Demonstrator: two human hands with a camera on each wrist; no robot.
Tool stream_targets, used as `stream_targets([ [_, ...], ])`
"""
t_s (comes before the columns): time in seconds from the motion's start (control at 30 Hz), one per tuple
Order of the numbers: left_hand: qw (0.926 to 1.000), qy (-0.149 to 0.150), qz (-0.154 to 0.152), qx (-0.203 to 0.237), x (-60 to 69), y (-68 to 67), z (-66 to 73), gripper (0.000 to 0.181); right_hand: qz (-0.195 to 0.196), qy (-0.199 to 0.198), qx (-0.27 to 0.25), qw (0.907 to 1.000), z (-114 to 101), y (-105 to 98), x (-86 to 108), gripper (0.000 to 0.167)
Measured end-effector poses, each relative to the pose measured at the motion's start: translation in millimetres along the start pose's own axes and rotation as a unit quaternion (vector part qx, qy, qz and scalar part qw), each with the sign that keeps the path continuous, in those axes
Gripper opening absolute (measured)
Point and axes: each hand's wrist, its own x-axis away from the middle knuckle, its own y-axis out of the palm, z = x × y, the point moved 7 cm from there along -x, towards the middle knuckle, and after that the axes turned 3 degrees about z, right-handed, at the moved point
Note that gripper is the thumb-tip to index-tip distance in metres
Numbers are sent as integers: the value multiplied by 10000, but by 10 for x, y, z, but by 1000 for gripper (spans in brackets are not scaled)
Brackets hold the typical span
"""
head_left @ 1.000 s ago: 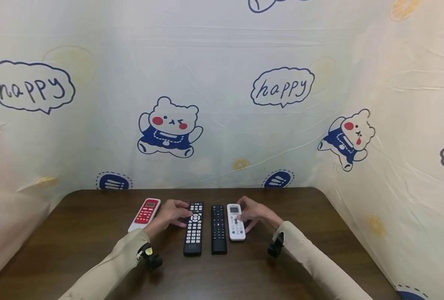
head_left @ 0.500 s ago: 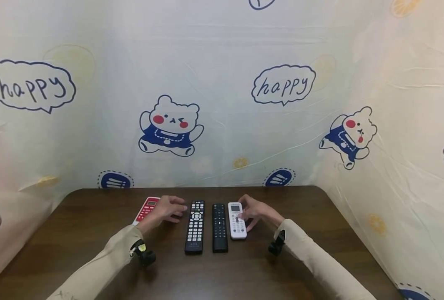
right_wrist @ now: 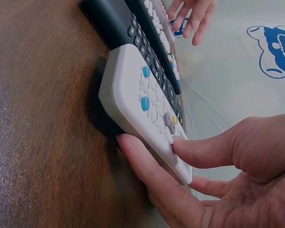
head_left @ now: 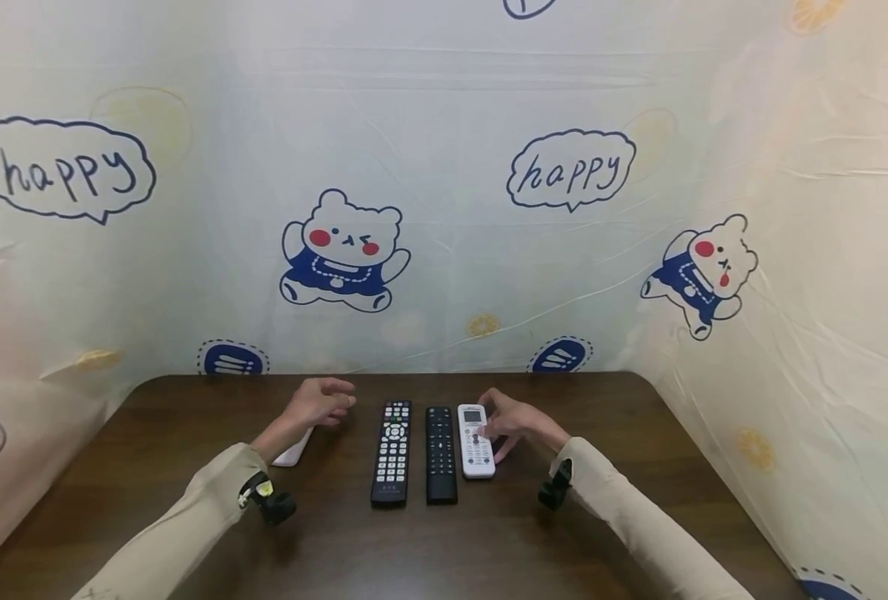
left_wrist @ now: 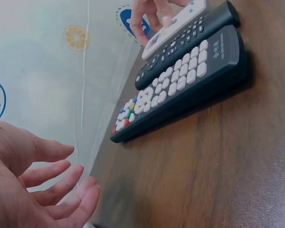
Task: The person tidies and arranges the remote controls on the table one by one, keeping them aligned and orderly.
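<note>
My right hand [head_left: 522,423] pinches the side edge of a white remote control [head_left: 476,458], thumb on its button face and a finger along its lower side in the right wrist view. That remote lies beside a slim black remote [head_left: 440,467]. Left of it is a longer black remote with white buttons [head_left: 389,479]. My left hand [head_left: 316,404] hovers with relaxed, spread fingers and holds nothing; the left wrist view shows it apart from the black remotes. Beneath it, a red-and-white remote [head_left: 293,452] is mostly hidden, only its white lower end showing.
All the remotes lie on a dark brown wooden table [head_left: 564,533]. A pale printed curtain [head_left: 444,208] with bears and "happy" bubbles hangs behind the table and along its sides.
My left hand has let go of the longer black remote and moved left, over the red-and-white remote, which it now mostly covers. My right hand stays at the white remote.
</note>
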Motion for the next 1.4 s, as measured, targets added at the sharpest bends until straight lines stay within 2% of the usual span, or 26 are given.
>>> stream_targets([
  [0.23, 9989, 405, 87, -208, -4, -108, 35, 38, 44, -59, -46, 10000, -9, -58, -10, 59],
  [0.5, 9989, 388, -70, -269, 61, -342, -64, 41, -46, 33, -60, 10000, -8, -30, -5, 60],
  [0.7, 9986, 364, 178, -342, 89, -506, -135, 38, -86, 48, -43, 9999, -8, -28, -5, 61],
  [0.87, 9967, 465, 362, -566, 121, -614, -178, 37, -36, 108, -56, 9999, 7, -21, -24, 59],
  [1.2, 9904, 412, 219, -1299, 155, -646, -309, 43, -116, 75, -59, 9999, 17, -19, -30, 63],
  [1.4, 9862, 392, 336, -1571, 163, -669, -391, 50, -155, 11, -16, 9999, -1, -15, -21, 65],
])
